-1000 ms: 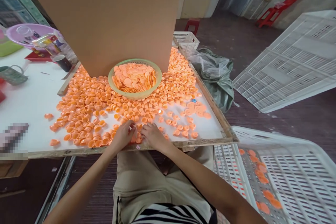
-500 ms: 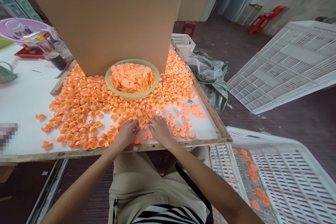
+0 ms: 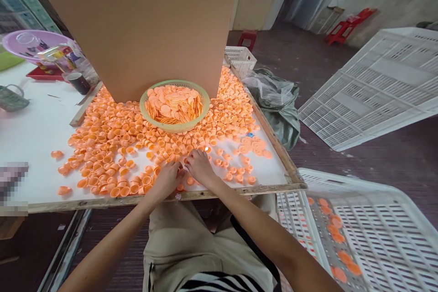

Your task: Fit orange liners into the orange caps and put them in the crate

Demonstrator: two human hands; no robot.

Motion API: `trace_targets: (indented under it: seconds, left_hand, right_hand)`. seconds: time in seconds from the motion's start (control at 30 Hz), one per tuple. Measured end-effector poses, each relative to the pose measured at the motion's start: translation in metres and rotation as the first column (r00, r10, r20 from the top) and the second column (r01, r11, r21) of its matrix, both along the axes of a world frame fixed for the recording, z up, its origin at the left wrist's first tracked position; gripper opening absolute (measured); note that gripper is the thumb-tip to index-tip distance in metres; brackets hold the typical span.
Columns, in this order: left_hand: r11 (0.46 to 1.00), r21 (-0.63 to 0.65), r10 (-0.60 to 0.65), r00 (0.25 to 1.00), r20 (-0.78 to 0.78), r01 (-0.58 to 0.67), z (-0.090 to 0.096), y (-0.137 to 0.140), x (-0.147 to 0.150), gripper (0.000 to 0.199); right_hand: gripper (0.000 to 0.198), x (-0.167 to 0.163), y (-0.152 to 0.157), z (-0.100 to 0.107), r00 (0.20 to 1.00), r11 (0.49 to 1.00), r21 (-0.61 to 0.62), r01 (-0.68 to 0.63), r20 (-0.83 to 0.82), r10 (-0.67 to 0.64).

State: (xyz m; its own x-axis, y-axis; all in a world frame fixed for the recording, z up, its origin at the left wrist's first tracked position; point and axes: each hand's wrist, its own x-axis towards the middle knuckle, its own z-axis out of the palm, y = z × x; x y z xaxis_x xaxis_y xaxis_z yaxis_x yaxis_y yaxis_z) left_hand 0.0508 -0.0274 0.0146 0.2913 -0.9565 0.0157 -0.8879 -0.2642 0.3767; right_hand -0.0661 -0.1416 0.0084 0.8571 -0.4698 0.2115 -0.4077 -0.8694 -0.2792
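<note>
Near the table's front edge, my left hand (image 3: pixel 168 179) is closed with its fingers curled inward. My right hand (image 3: pixel 201 169) is beside it, fingers bent down and fingertips almost meeting the left ones. Orange shows at the fingertips, but what each hand pinches is hidden. Around them lie many small orange plastic cups (image 3: pixel 106 159), heaped to the left and behind. A few loose orange cups (image 3: pixel 239 171) lie right of my hands. Beyond the hands, a yellow-green basket (image 3: pixel 175 128) full of flat orange discs (image 3: pixel 173 102) rests on the heap.
A tall cardboard sheet (image 3: pixel 137 27) stands behind the basket. Wooden strips (image 3: pixel 270 139) edge the table. Flat orange pieces (image 3: pixel 255 146) lie near the right edge. White crates (image 3: pixel 376 219) stand at lower right, one with orange discs. A dark cup (image 3: pixel 78 83) and purple basin (image 3: pixel 37 39) are left.
My right hand has moved left, closer to my left hand, and its fingers have drawn in. The whole view has shifted slightly.
</note>
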Motion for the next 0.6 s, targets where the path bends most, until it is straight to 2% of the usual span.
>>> trace_targets:
  seconds: [0.1,0.27,0.43,0.6]
  left_hand:
    - [0.998,-0.023,-0.054,0.993,-0.104,0.052,-0.003,0.006,-0.003,0.008]
    - [0.991,-0.075,-0.116,0.991,-0.067,0.111,-0.003,0.009,-0.006,0.014]
    - [0.982,-0.131,-0.139,0.990,-0.037,0.133,0.006,0.000,-0.006,0.018]
    - [0.971,-0.152,-0.167,0.980,0.107,0.183,0.004,-0.032,-0.005,0.014]
  right_hand:
    - [0.023,-0.006,0.002,0.003,0.999,0.999,0.034,0.024,-0.033,-0.023]
    - [0.026,-0.009,0.000,0.006,0.987,0.983,0.167,0.072,-0.156,-0.046]
    - [0.018,-0.008,-0.006,0.006,0.981,0.969,0.155,0.192,-0.010,-0.193]
    - [0.016,-0.015,-0.035,0.011,0.950,0.948,0.150,0.281,0.100,-0.297]
